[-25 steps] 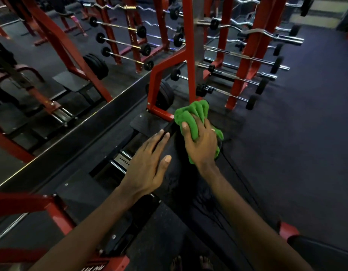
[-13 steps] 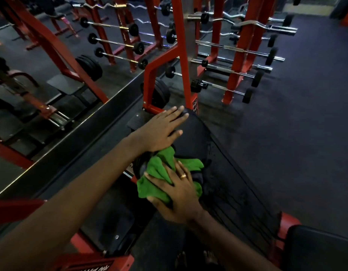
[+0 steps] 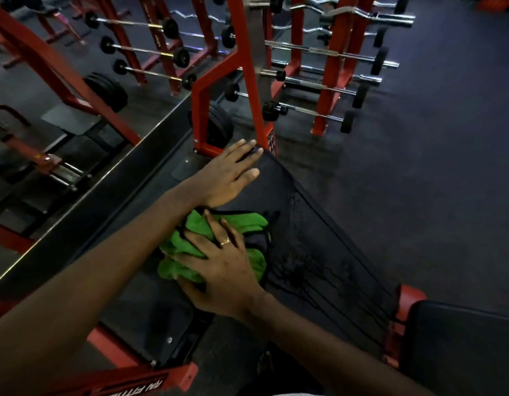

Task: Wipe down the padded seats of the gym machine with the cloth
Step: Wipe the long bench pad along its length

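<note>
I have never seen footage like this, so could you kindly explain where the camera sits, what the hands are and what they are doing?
There is no robot here. These are a person's two bare hands, filmed by one wide-angle camera worn on the head, looking forward and down. The long black surface is a padded seat on a gym machine with a red frame. The left hand rests flat on the seat's far end. The right hand, which wears a ring, presses a bunched green cloth onto the seat to wipe it. A second pad shows at the lower right, and barbells sit on racks behind.
</note>
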